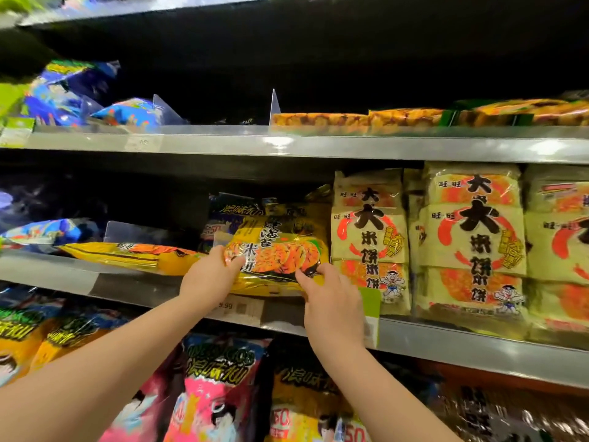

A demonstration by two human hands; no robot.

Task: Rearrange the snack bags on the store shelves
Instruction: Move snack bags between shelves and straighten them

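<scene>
A person is standing at the middle shelf (446, 342) and holding a yellow bag (280, 250) of rice crackers with both hands. The bag is sitting upright at the front of that shelf, its bottom edge just above the shelf's front rail. The left hand (208, 275) is gripping the bag's lower left edge, fingers curled round it. The right hand (331, 301) is pinching the lower right corner, one finger lying across the front. Both bare forearms are reaching up from below the shelf.

On the same shelf, to the right, pale bags (369, 237) with big black characters are standing in upright rows, the nearest touching the yellow bag's side. To the left, a flat yellow bag (134, 253) is lying on its back in front of a clear divider (134, 231). A dark blue bag (229, 215) is showing behind the held one. A price tag (236, 306) is sitting on the shelf's rail, between the two wrists.

Above this shelf, orange packs (382, 118) and blue bags (127, 113) are lying on the next level. Below it, a pink bag (213, 387) is standing among others.
</scene>
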